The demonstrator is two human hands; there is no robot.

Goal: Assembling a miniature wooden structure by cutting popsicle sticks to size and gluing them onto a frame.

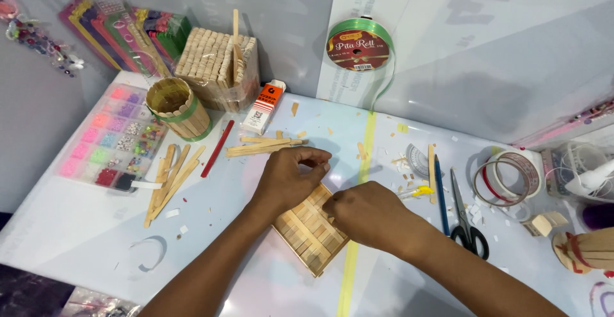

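A flat square panel of wooden craft sticks (309, 235) lies on the white table, turned like a diamond. My left hand (288, 177) rests on its far upper edge with fingers curled, pressing down on the sticks. Just to the right, my right hand (366, 212) pinches the panel's right corner with fingers bent. What the fingertips hold is hidden. A few loose sticks (263, 146) lie just beyond my left hand.
More loose sticks (167, 179) and a red stick (217, 149) lie left, near a stick cup (177, 107), a stick box (217, 66) and a bead tray (109, 138). Scissors (467, 222), a blue pen (442, 197), tape rolls (508, 175) and a green ribbon spool (359, 47) sit right.
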